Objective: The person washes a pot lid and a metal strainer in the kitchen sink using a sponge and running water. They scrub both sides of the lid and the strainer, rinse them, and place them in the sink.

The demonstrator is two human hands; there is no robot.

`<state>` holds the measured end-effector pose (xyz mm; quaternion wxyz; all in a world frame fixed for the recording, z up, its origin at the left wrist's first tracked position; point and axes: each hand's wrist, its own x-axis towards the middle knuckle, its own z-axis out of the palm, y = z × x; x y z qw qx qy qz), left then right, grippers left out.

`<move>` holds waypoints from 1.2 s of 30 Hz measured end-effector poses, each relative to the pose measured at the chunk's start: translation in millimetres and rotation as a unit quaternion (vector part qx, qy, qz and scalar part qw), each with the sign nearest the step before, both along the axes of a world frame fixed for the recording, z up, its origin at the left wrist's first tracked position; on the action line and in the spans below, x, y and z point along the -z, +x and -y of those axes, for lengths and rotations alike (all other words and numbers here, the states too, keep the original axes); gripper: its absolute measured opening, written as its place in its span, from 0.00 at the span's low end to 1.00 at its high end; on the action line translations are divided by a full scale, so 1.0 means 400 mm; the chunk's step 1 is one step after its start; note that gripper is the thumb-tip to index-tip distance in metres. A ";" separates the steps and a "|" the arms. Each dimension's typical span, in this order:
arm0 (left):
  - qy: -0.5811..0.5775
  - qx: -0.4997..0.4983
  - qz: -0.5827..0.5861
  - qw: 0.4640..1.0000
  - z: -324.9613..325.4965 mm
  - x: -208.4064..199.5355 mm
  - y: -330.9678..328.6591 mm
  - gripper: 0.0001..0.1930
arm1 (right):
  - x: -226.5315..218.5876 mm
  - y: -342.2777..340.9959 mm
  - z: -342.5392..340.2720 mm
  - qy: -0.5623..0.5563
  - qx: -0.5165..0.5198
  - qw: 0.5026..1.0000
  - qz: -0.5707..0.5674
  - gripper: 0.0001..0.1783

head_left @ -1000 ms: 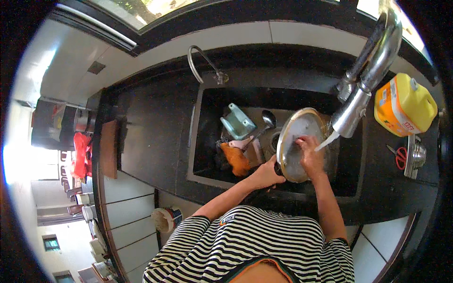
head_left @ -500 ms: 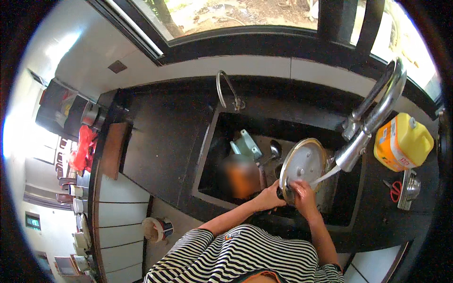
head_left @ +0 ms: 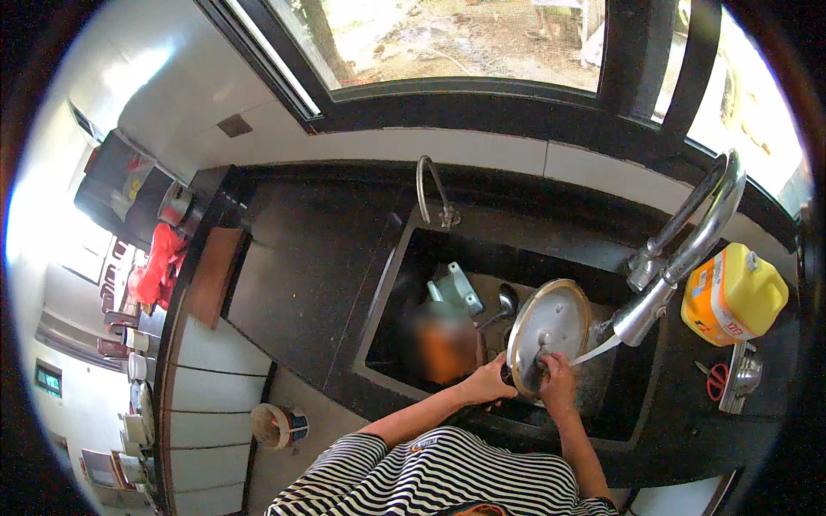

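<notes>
A round pot lid (head_left: 549, 320) with a gold-coloured rim is tilted up over the right part of the sink. My left hand (head_left: 489, 383) grips its lower left edge. Against the lower part of its face, my right hand (head_left: 557, 383) has its fingers bunched around a small dark spot; whether that is a scrubber or a lid fitting I cannot tell. Water (head_left: 597, 348) runs from the faucet head (head_left: 638, 320) just right of the lid. A ladle (head_left: 508, 298), a pale green plastic piece (head_left: 458, 289) and a blurred orange thing (head_left: 443, 351) lie in the sink's left part.
The black sink (head_left: 385, 297) is set in a dark counter (head_left: 301, 249). A thin curved tap (head_left: 430, 185) stands behind it. On the right are a yellow jug (head_left: 747, 292) and red-handled scissors (head_left: 716, 383). A bucket (head_left: 277, 425) stands on the floor, left.
The whole view has shifted, so the scene sits lower. My right fingers, earlier flatter on the lid, are now bunched against it. My left hand keeps its grip on the rim.
</notes>
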<state>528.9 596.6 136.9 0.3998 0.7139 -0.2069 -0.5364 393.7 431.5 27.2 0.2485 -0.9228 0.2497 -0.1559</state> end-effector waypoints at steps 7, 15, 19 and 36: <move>-0.009 0.010 0.022 1.000 -0.011 0.026 -0.019 0.46 | -0.059 0.031 -0.016 0.105 0.055 0.984 -0.131 0.19; 0.028 0.053 0.001 0.998 0.040 0.005 -0.020 0.40 | -0.097 0.146 0.017 -0.041 -0.003 0.997 0.068 0.18; 0.009 0.058 0.013 0.998 0.013 0.078 -0.047 0.42 | -0.086 0.178 0.120 0.186 0.140 0.966 0.115 0.13; 0.001 -0.014 -0.030 0.999 0.011 0.030 -0.023 0.32 | -0.145 -0.056 -0.034 0.144 -0.225 0.964 -0.004 0.17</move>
